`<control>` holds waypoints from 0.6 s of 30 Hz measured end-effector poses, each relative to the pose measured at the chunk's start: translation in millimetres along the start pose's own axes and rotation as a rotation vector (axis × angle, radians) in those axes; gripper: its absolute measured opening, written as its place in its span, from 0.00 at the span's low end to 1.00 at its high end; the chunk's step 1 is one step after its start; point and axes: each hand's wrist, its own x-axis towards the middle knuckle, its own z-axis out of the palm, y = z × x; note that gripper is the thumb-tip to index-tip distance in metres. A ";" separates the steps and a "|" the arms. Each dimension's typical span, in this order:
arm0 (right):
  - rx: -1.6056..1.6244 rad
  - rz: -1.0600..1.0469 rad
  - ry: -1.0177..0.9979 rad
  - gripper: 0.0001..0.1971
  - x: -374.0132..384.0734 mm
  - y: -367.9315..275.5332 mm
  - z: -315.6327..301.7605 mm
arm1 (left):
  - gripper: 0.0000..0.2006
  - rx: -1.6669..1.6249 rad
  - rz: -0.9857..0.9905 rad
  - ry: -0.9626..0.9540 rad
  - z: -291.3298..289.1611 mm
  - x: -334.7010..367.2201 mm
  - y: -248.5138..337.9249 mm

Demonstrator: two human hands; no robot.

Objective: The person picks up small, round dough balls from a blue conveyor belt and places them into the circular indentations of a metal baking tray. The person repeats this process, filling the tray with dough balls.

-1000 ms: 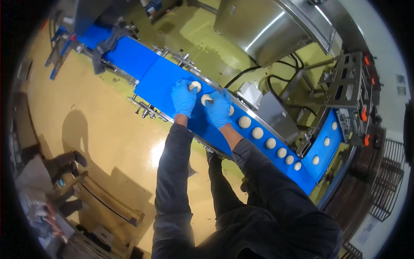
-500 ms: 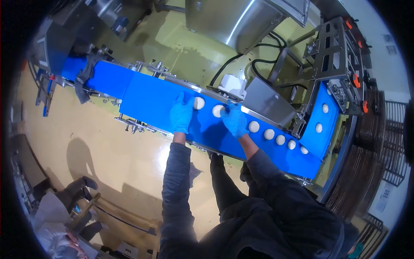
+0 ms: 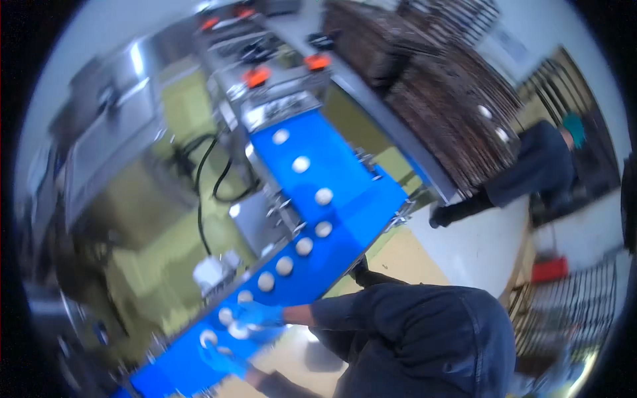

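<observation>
Round white dough balls (image 3: 284, 266) lie in a line along a blue conveyor belt (image 3: 361, 219). My right hand (image 3: 262, 314), in a blue glove, reaches over the belt's lower part. Its fingers are at a dough ball (image 3: 239, 330), beside another dough ball (image 3: 226, 316). Lower left, my blue-gloved left hand (image 3: 225, 361) is low over the belt, its fingertips by a dough ball (image 3: 208, 338). A further white patch shows partly behind that hand. Motion smears the fingers of both hands, so their grip is unclear.
A metal machine (image 3: 279, 109) with orange knobs stands at the belt's upper end. Stacked brown trays (image 3: 438, 106) are beyond it. At the right stands another person (image 3: 531, 166) in dark clothes. A white motor housing (image 3: 211, 270) sits along the belt's far edge.
The view has swung to the right, bringing the tray stacks and another person into sight. My hands now appear lower left, closer together, and more dough balls show on the belt.
</observation>
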 end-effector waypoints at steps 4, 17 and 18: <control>-0.377 -0.333 0.278 0.19 -160.6 -82.5 -53.5 | 0.17 -0.320 -0.099 -0.236 102.1 -32.6 2.3; -0.238 -0.055 1.504 0.15 -677.0 -457.9 -369.1 | 0.23 0.168 0.394 -1.553 644.3 -414.8 320.3; -0.192 -0.073 1.526 0.15 -695.1 -456.4 -392.8 | 0.23 0.213 0.469 -1.608 678.2 -437.1 322.8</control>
